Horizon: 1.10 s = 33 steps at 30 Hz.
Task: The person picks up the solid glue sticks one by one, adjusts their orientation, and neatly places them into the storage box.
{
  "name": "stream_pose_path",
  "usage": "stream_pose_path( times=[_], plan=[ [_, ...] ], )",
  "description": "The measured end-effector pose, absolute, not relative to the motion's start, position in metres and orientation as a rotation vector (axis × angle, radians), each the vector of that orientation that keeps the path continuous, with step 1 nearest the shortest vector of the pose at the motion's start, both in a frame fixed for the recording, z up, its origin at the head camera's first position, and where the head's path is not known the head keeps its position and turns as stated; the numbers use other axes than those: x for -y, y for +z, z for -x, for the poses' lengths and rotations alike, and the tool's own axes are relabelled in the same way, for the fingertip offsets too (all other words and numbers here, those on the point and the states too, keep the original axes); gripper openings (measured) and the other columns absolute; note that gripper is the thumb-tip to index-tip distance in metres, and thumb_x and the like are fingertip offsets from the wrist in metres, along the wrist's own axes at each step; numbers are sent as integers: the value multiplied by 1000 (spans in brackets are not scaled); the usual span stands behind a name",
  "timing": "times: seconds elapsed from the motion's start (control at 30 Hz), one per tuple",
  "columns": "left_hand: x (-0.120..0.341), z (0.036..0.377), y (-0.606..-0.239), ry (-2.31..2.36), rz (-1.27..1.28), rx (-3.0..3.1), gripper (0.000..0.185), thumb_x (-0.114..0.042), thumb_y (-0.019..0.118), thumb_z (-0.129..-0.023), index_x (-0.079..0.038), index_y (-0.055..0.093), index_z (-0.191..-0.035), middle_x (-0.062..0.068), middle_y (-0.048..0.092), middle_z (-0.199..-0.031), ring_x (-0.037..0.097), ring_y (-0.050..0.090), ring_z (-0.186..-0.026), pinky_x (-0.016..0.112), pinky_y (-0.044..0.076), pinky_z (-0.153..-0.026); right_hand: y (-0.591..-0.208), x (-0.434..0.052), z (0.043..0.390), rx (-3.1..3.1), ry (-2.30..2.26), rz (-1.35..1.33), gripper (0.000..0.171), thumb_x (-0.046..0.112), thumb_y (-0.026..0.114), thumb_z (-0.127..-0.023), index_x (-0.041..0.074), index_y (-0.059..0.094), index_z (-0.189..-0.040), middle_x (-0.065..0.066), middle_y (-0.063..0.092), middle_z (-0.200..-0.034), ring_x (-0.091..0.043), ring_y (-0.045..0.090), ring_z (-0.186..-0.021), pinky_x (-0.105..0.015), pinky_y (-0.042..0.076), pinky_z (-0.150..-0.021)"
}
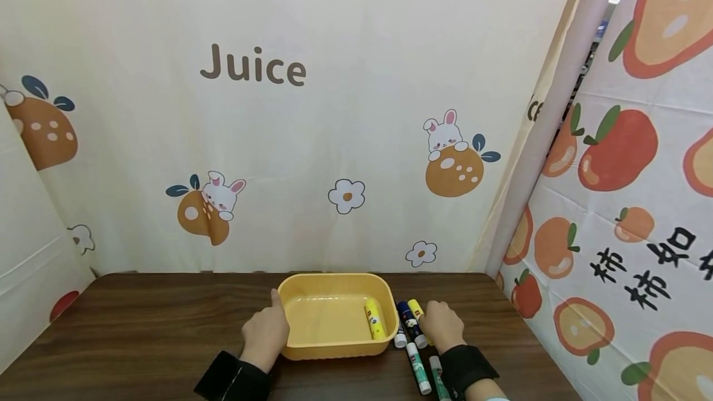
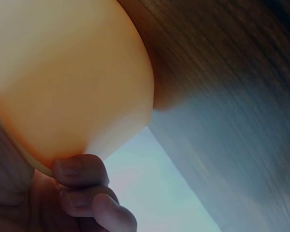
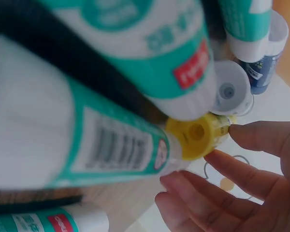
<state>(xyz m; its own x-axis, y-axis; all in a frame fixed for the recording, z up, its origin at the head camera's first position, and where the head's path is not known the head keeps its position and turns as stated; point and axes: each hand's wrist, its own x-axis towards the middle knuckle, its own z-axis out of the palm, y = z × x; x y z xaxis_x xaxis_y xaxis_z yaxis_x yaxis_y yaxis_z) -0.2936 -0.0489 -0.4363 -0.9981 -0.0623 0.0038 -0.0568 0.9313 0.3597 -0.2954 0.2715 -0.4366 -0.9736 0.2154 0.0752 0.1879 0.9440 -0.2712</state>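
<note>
At its left end, the yellow plastic basin is gripped by my left hand, with curled fingers at the rim in the left wrist view. Inside the basin, near its right wall, lies a yellow glue stick. My right hand pinches another yellow glue stick between thumb and index finger, just right of the basin. Beside it are a dark blue glue stick and a mostly hidden one with a white end. Green-and-white glue sticks lie nearer the front.
The dark wooden table extends to both sides of the basin. Behind it hangs a cream curtain printed with rabbits and fruit. A white fruit-printed curtain closes off the right side.
</note>
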Motion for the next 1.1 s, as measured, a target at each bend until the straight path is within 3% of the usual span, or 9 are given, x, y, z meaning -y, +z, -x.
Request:
stream_pose_path(
  times=[0.2, 0.57, 1.1],
  plan=[
    [50, 293, -436, -577, -93, 3074, 54, -5, 41, -92, 10, 26, -142, 7, 48, -56, 20, 47, -52, 34, 39, -48, -442, -271, 297, 3016, 458, 274, 17, 13, 58, -85, 3, 58, -71, -6, 52, -63, -20, 48, -55, -33, 37, -50],
    [49, 292, -437, -576, -89, 3059, 54, -5, 42, -92, 10, 27, -142, 6, 47, -55, 19, 46, -50, 32, 37, -47, -437, -264, 299, 3042, 539, 256, 13, 9, 60, -84, -2, 61, -76, -6, 53, -64, -18, 50, -56, -29, 41, -52],
    [48, 293, -435, -581, -103, 3089, 54, -5, 41, -93, 10, 26, -142, 8, 50, -58, 21, 50, -55, 36, 41, -50, -417, -269, 297, 2905, 622, 249, 16, 9, 57, -81, 1, 56, -68, -6, 52, -58, -17, 48, -49, -27, 39, -46]
  ],
)
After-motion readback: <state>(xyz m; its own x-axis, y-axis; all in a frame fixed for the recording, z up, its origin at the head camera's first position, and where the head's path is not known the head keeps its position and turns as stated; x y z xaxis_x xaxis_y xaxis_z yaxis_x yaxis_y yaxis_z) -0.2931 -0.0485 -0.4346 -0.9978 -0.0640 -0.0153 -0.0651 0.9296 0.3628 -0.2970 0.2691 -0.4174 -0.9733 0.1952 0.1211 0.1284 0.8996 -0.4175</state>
